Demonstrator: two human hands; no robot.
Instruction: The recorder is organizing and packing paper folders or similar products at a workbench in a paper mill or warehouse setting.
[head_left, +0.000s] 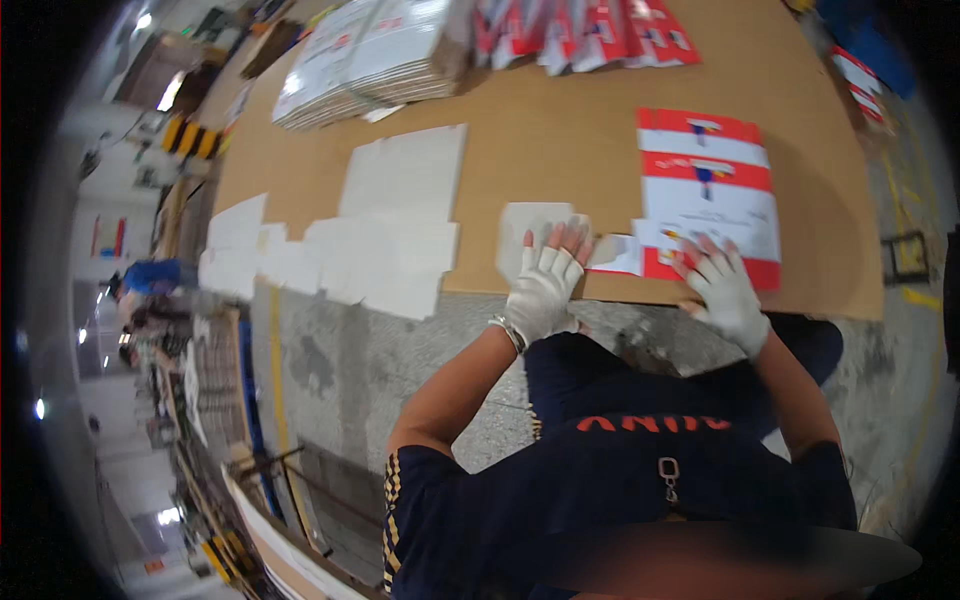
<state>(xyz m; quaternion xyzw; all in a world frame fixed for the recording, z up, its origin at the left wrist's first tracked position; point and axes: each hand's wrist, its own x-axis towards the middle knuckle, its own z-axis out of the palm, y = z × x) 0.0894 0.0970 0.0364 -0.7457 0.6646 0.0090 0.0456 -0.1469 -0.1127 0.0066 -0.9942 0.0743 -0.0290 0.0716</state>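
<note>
Both my hands wear white gloves with bare fingertips. My left hand (548, 285) lies spread at the near edge of the brown table, its fingers on a small pale cardboard flap (520, 225). My right hand (722, 285) rests with fingers stretched out on the lower part of a red and white printed carton (715, 205), which lies flat. A narrow printed tab (617, 256) reaches from the carton's left side towards my left hand. What lies under my palms is hidden.
Unfolded white carton blanks (400, 185) lie to the left, partly overhanging the table edge. A strapped stack of flat cartons (375, 55) stands at the far left. Several red and white cartons (590, 30) lie fanned at the back. The brown tabletop (545, 130) stretches between them.
</note>
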